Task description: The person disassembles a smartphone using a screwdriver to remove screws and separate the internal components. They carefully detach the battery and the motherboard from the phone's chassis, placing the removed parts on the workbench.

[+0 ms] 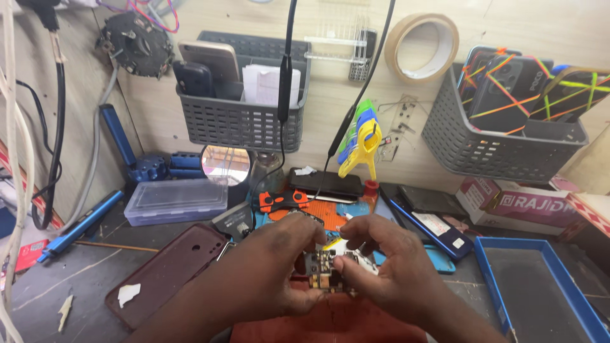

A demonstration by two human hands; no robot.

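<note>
I have both hands closed on a small phone circuit board (325, 270), held just above the red mat (330, 321) at the near edge of the worktop (82, 273). My left hand (270, 270) pinches the board's left side, and my right hand (387, 267) pinches its right side, with the fingers (356, 230) curled in over the top. The board is already out of any phone body and bare, its small components facing me, so I judge the stripping-down done and the work on the board itself under way. I cannot tell what exactly the fingertips are working at, since they cover much of it. A dark red phone back cover (168, 270) lies empty to the left, and a blue phone (422, 222) lies behind my right hand. A blue tray (492, 279) sits at the right.
</note>
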